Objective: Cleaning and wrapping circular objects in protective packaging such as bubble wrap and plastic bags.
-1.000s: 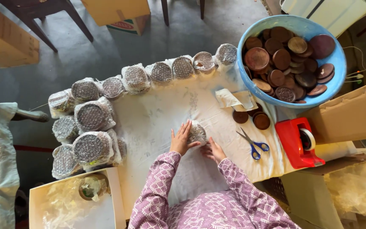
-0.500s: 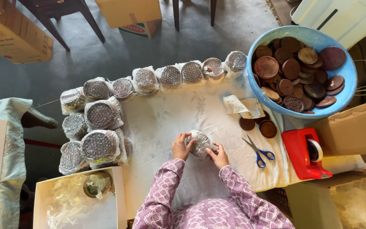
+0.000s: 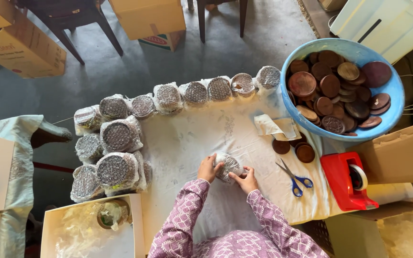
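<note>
Nearby: scissors [image 3: 296, 179], tape dispenser [image 3: 347, 181] right of wrapped disc [image 3: 228, 165].

The round piece [image 3: 229, 165] between the hands is wrapped in clear, crinkly bubble plastic, as are the wrapped stacks [image 3: 116, 136] nearby, and the surface [image 3: 201, 129] is covered with matt white cloth. The basin [image 3: 394, 91] is smooth, glossy blue plastic holding dull brown discs [image 3: 302, 83], and the tape dispenser [image 3: 344, 181] is shiny red plastic beside matt cardboard.
</note>
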